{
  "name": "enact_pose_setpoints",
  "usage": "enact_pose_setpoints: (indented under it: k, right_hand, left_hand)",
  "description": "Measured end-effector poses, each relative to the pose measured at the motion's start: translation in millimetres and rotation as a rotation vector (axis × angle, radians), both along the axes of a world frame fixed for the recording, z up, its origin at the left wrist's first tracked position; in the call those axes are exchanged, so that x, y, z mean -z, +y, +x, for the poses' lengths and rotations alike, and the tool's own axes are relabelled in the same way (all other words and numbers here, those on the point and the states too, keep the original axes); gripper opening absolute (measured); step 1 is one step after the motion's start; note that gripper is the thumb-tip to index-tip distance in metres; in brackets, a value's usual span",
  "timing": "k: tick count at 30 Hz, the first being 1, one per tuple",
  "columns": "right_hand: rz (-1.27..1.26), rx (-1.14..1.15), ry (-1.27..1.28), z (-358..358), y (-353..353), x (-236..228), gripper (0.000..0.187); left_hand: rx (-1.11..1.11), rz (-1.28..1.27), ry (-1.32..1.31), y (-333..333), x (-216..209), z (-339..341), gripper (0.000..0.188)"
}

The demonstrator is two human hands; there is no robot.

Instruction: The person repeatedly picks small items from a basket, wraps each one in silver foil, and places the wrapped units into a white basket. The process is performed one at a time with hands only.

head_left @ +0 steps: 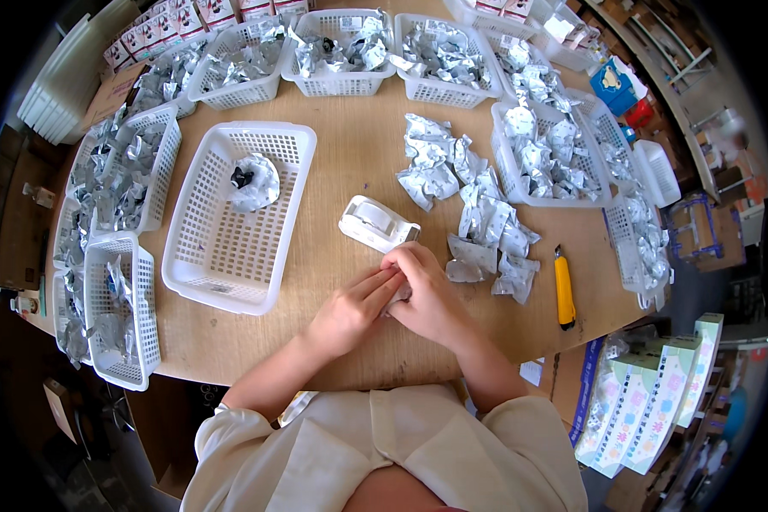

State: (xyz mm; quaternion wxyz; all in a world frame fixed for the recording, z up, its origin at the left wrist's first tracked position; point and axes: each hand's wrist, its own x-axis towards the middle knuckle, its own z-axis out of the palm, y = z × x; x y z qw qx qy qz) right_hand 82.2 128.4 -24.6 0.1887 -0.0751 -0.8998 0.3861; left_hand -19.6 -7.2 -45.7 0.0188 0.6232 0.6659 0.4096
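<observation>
My left hand point(350, 311) and my right hand point(428, 294) meet at the middle of the table's near side. Both are closed on a small silvery packet point(398, 295), mostly hidden by the fingers. Just beyond the fingertips stands a white tape dispenser point(377, 224), very close to my right hand. To the right lies a loose pile of crumpled silvery packets point(485, 213). On the left, a large white plastic basket point(188, 247) holds one silvery packet with a black part point(254, 183) in it.
A yellow utility knife point(564, 288) lies at the right. White baskets full of silvery packets ring the table, such as one at the back point(340, 84), one at the right point(563, 203) and one at the left point(148, 316). Pale printed boxes point(648, 405) stand below the right edge.
</observation>
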Motion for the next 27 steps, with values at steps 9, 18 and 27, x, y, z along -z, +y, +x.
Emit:
enact_pose_setpoints:
  k: [9,18,27]
  right_hand:
    - [-0.618,-0.104,0.164,13,32,-5,0.036]
    - [-0.722,-0.011,0.348,10,10,5,0.012]
    - [-0.907,-0.054,0.305,8,5,-2,0.028]
  left_hand:
    - [0.095,-0.036,-0.917,-2,-17,-15,0.048]
    - [0.072,-0.001,-1.085,-5,-19,-17,0.030]
    - [-0.094,0.029,-0.997,-5,-15,-6,0.024]
